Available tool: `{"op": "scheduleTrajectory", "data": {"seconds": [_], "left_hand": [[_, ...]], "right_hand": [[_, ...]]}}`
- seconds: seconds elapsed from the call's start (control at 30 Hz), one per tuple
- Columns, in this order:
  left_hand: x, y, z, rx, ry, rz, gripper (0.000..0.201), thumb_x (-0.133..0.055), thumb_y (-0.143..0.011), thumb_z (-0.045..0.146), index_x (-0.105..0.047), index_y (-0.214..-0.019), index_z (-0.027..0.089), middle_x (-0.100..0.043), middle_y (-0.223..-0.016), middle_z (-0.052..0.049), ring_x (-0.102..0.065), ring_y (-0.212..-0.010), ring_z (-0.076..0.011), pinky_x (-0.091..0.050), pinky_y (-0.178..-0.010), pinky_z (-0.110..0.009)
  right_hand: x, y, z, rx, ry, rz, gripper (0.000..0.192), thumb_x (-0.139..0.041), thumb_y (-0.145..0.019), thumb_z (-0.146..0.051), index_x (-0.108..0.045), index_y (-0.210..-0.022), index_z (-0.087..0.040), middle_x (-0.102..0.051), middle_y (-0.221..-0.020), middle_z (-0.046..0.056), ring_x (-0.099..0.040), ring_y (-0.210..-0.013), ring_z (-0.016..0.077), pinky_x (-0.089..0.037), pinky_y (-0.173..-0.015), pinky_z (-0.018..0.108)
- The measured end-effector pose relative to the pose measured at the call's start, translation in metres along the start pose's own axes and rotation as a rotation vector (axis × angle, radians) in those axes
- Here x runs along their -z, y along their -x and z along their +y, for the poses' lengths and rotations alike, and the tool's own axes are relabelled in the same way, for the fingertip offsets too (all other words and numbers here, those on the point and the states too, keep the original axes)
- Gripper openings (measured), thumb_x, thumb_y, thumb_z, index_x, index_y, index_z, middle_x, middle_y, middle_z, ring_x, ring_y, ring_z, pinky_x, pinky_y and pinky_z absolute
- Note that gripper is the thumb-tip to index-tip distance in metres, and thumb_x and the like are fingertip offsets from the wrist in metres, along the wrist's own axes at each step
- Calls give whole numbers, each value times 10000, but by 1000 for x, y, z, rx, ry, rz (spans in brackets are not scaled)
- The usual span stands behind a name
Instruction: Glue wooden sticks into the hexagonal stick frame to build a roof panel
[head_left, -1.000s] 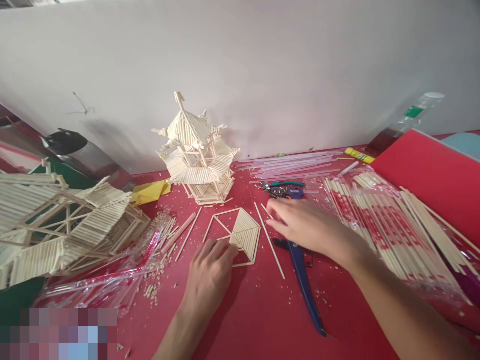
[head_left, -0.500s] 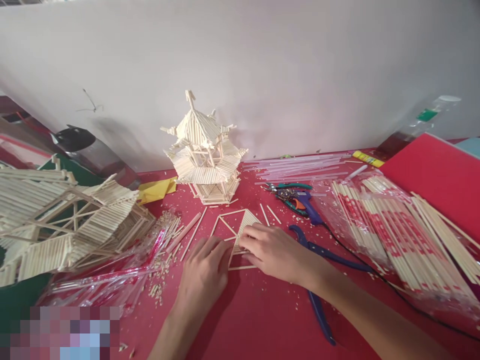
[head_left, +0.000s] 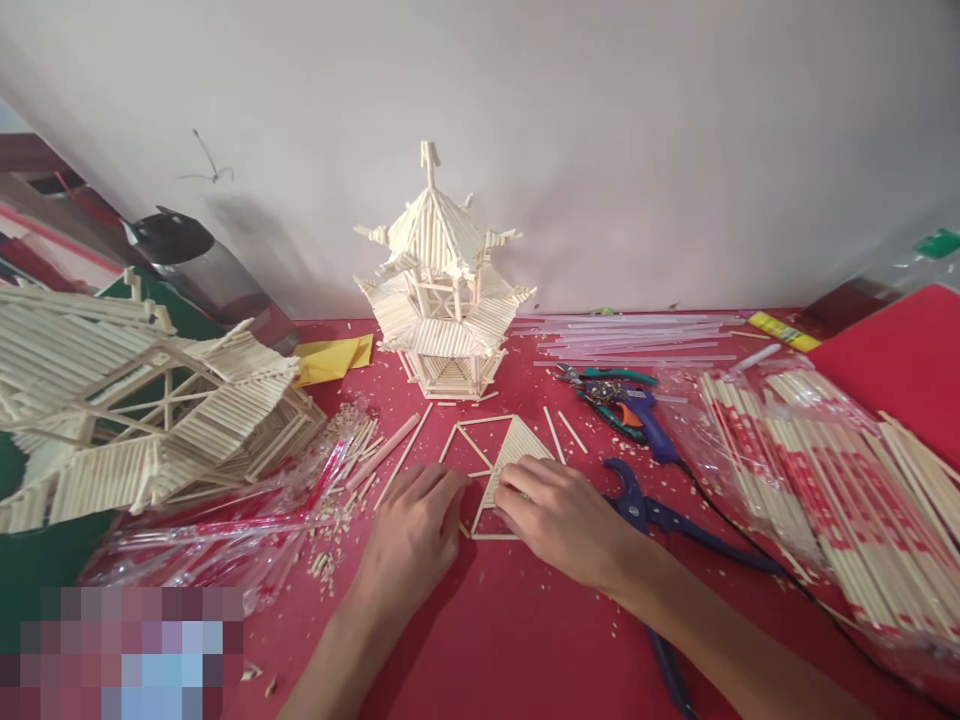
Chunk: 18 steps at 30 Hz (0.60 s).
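A flat frame of thin wooden sticks (head_left: 486,420) lies on the red tabletop, its spokes meeting near the middle. One triangular section is covered by a panel of sticks laid side by side (head_left: 521,440). My left hand (head_left: 420,510) rests at the frame's left edge, fingers curled and closed around its sticks, the thumb partly hidden. Over the lower part of the panel, my right hand (head_left: 559,510) is bent with fingertips together; whatever they pinch is hidden. Behind the frame stands a tiered stick pagoda (head_left: 442,335).
Left lies a larger stick structure (head_left: 97,350) beside plastic wrapping (head_left: 247,540) and cut stick bits. Right are pliers (head_left: 611,400), a blue glue gun (head_left: 649,420), a blue-handled cutter (head_left: 637,505) and packs of chopsticks (head_left: 847,500). Glue sticks (head_left: 630,335) lie behind.
The camera view has shifted, so the scene sits further right. My left hand has drawn slightly left along the frame, showing more of its lower left side. My right hand stays over the panel.
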<state>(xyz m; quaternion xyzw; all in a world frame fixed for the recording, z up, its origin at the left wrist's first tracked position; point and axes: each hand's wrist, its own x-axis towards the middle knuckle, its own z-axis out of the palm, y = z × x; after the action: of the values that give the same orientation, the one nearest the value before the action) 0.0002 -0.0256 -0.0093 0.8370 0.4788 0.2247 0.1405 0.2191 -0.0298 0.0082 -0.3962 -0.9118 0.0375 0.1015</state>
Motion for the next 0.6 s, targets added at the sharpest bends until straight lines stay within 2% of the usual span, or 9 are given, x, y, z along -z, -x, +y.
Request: {"op": "scheduleTrajectory", "data": {"seconds": [0.23, 0.37, 0.47, 0.6], "left_hand": [[-1, 0, -1, 5, 23, -36, 260, -506, -939, 37, -673, -1009, 223, -693, -939, -56, -622, -905, -228, -486, -809, -342], [-2, 0, 0, -5, 38, -55, 269, -509, -940, 51, -680, -1042, 231, -695, -945, -57, -625, -905, -228, -496, -805, -343], [-3, 1, 1, -5, 54, -56, 242, -514, -968, 88, -679, -1076, 229, -704, -976, -61, -633, -921, -228, -509, -824, -356], [-6, 1, 6, -22, 111, 4, 188, -523, -1028, 203, -660, -1156, 224, -711, -1091, -78, -642, -995, -234, -521, -879, -385]], "right_hand": [[-5, 1, -1, 9, 10, 31, 162, -583, -934, -42, -643, -869, -178, -671, -921, 50, -602, -840, 216, -478, -725, 339], [-2, -1, -2, -25, -20, 3, 143, -596, -944, -64, -647, -873, -176, -675, -927, 55, -612, -859, 224, -493, -750, 346], [9, -1, 3, -62, -164, -47, 120, -601, -962, -79, -651, -1003, -179, -680, -1016, 55, -635, -925, 217, -506, -809, 336], [31, 3, 19, -112, -343, -79, 277, -524, -969, -10, -613, -1140, -208, -679, -1101, 39, -644, -987, 188, -490, -846, 311]]}}
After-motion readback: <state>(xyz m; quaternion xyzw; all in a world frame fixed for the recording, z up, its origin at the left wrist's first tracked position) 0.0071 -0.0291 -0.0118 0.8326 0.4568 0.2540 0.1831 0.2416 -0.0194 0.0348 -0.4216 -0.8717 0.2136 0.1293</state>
